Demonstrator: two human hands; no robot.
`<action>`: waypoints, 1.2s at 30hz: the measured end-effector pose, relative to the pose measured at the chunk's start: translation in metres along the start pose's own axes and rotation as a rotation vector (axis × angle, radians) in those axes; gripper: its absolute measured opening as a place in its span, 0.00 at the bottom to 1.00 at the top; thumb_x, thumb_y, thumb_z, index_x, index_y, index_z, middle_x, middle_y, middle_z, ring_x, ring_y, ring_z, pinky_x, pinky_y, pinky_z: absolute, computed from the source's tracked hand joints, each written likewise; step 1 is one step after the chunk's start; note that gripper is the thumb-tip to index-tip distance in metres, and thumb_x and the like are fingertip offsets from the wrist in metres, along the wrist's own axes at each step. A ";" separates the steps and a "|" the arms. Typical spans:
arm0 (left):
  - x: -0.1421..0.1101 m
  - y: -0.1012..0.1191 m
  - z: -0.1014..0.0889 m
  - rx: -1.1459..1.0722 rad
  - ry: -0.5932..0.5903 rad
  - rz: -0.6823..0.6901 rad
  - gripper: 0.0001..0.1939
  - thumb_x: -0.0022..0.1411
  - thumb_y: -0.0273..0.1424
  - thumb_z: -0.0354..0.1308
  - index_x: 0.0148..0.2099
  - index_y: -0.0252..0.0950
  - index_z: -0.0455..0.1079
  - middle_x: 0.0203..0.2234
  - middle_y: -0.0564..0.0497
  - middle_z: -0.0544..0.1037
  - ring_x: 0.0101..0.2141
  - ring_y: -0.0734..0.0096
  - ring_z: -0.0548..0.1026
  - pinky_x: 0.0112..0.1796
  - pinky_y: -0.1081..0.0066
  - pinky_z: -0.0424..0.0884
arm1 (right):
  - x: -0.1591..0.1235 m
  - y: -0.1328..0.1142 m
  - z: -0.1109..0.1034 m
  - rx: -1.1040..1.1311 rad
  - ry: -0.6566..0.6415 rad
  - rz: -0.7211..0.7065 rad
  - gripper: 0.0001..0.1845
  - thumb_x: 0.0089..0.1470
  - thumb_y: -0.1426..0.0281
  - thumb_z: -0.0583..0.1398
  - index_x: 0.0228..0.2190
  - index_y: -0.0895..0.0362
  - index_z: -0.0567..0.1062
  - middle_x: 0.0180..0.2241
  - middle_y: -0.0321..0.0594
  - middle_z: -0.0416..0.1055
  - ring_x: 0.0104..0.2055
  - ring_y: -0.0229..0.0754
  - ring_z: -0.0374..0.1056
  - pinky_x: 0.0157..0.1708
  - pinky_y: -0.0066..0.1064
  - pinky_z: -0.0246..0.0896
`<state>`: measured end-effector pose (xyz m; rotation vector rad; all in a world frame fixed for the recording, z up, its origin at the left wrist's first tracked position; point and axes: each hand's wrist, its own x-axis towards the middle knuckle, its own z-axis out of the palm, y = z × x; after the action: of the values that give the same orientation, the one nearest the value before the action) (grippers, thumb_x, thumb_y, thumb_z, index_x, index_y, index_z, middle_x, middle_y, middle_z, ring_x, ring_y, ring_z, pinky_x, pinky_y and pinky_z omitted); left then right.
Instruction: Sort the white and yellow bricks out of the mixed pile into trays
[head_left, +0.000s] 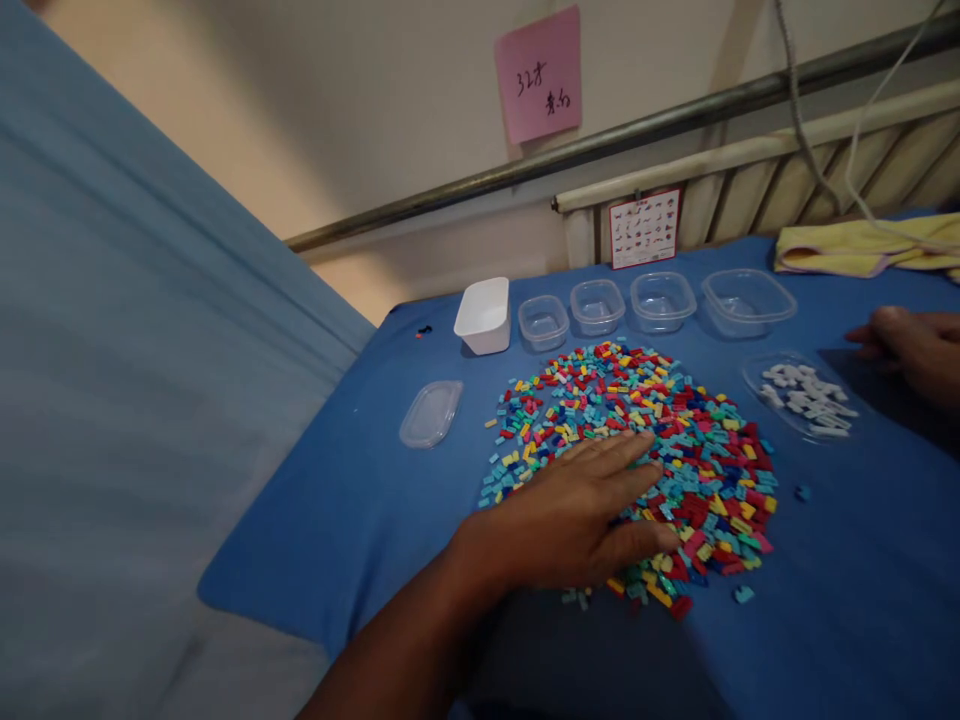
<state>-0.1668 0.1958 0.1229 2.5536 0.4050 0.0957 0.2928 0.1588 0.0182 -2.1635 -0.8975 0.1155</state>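
My left hand (585,500) lies flat, palm down, on a wide pile of small plastic building bricks (697,455) in red, teal, yellow, pink and blue. Its fingers are stretched out to the right, and nothing visible is held in it. At the right edge, my right hand (919,350) is partly out of the picture, its visible fingers pointing left and loosely bent, with nothing seen between them. Just left of it is a clear shallow lid (757,385) bearing white pieces (806,395). A few loose bricks (742,594) lie outside the pile.
Behind the pile stand a white tub (484,315) and several clear containers, one large (748,302). A clear lid (431,414) lies left on the blue cloth (315,530). A picture card (645,228) leans at the radiator; a yellow cloth (855,247) lies back right. A blue curtain (135,330) hangs left.
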 end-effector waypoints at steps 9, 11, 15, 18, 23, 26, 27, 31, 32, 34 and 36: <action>0.048 -0.081 -0.057 0.386 0.256 -0.589 0.14 0.77 0.33 0.57 0.55 0.36 0.82 0.51 0.42 0.82 0.52 0.49 0.80 0.50 0.55 0.75 | -0.014 -0.045 -0.013 0.061 -0.111 0.114 0.20 0.51 0.47 0.61 0.29 0.48 0.84 0.33 0.46 0.85 0.42 0.65 0.80 0.41 0.53 0.72; 0.057 -0.094 -0.059 0.383 0.211 -0.585 0.15 0.76 0.31 0.57 0.56 0.37 0.82 0.52 0.44 0.82 0.52 0.53 0.80 0.49 0.59 0.74 | -0.013 -0.047 -0.013 0.051 -0.122 0.135 0.21 0.50 0.48 0.60 0.29 0.49 0.85 0.32 0.46 0.84 0.42 0.65 0.80 0.42 0.53 0.71; 0.063 -0.101 -0.055 0.401 0.164 -0.562 0.14 0.75 0.32 0.57 0.53 0.39 0.83 0.51 0.45 0.82 0.47 0.57 0.80 0.43 0.63 0.72 | -0.010 -0.046 -0.012 0.036 -0.132 0.145 0.22 0.50 0.47 0.60 0.31 0.50 0.85 0.35 0.46 0.85 0.45 0.64 0.80 0.46 0.52 0.70; 0.064 -0.099 -0.057 0.436 0.121 -0.569 0.13 0.74 0.34 0.59 0.52 0.38 0.83 0.52 0.44 0.82 0.45 0.58 0.79 0.40 0.63 0.69 | -0.009 -0.046 -0.011 0.013 -0.135 0.142 0.23 0.49 0.46 0.59 0.30 0.50 0.85 0.34 0.45 0.85 0.45 0.64 0.80 0.45 0.51 0.69; 0.071 -0.095 -0.063 0.437 0.041 -0.621 0.10 0.70 0.32 0.59 0.47 0.39 0.82 0.46 0.47 0.84 0.38 0.61 0.78 0.32 0.64 0.61 | -0.010 -0.048 -0.012 0.040 -0.140 0.168 0.26 0.49 0.45 0.59 0.31 0.51 0.85 0.34 0.45 0.85 0.41 0.62 0.79 0.41 0.48 0.69; 0.069 -0.094 -0.063 0.471 0.056 -0.615 0.10 0.72 0.32 0.56 0.43 0.38 0.79 0.44 0.45 0.83 0.37 0.59 0.78 0.32 0.62 0.58 | -0.011 -0.047 -0.013 0.068 -0.119 0.132 0.26 0.51 0.46 0.58 0.32 0.52 0.86 0.35 0.45 0.85 0.44 0.60 0.79 0.44 0.47 0.70; 0.067 -0.094 -0.063 0.483 0.065 -0.607 0.11 0.73 0.32 0.55 0.42 0.37 0.79 0.44 0.45 0.83 0.38 0.58 0.77 0.32 0.62 0.58 | -0.011 -0.046 -0.013 0.076 -0.112 0.119 0.26 0.52 0.46 0.58 0.33 0.52 0.86 0.36 0.45 0.85 0.45 0.60 0.79 0.45 0.47 0.70; 0.060 -0.092 -0.061 0.389 0.181 -0.612 0.09 0.74 0.33 0.56 0.46 0.37 0.77 0.39 0.47 0.83 0.37 0.59 0.77 0.35 0.63 0.61 | -0.009 -0.040 -0.011 0.107 -0.110 0.098 0.26 0.55 0.47 0.59 0.35 0.52 0.87 0.37 0.44 0.85 0.43 0.57 0.79 0.45 0.45 0.70; 0.061 -0.091 -0.060 0.320 0.234 -0.607 0.08 0.74 0.34 0.57 0.46 0.37 0.76 0.38 0.48 0.82 0.36 0.60 0.77 0.35 0.63 0.62 | -0.008 -0.038 -0.010 0.113 -0.119 0.090 0.25 0.56 0.48 0.59 0.36 0.53 0.87 0.37 0.43 0.85 0.43 0.56 0.79 0.45 0.45 0.70; 0.069 -0.084 -0.056 0.134 0.339 -0.554 0.08 0.74 0.35 0.60 0.47 0.37 0.75 0.37 0.50 0.82 0.35 0.63 0.77 0.36 0.65 0.65 | -0.005 -0.036 -0.009 0.122 -0.134 0.066 0.25 0.58 0.49 0.60 0.36 0.53 0.88 0.36 0.43 0.85 0.42 0.55 0.79 0.46 0.44 0.69; 0.085 -0.074 -0.048 -0.069 0.380 -0.456 0.08 0.72 0.36 0.63 0.47 0.37 0.76 0.36 0.52 0.82 0.35 0.66 0.77 0.36 0.66 0.67 | -0.003 -0.036 -0.009 0.127 -0.146 0.044 0.25 0.60 0.50 0.60 0.37 0.55 0.88 0.36 0.44 0.85 0.41 0.53 0.78 0.46 0.42 0.69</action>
<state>-0.1126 0.3063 0.1233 2.3065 1.0955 0.4179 0.2736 0.1672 0.0485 -2.0765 -0.8996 0.3464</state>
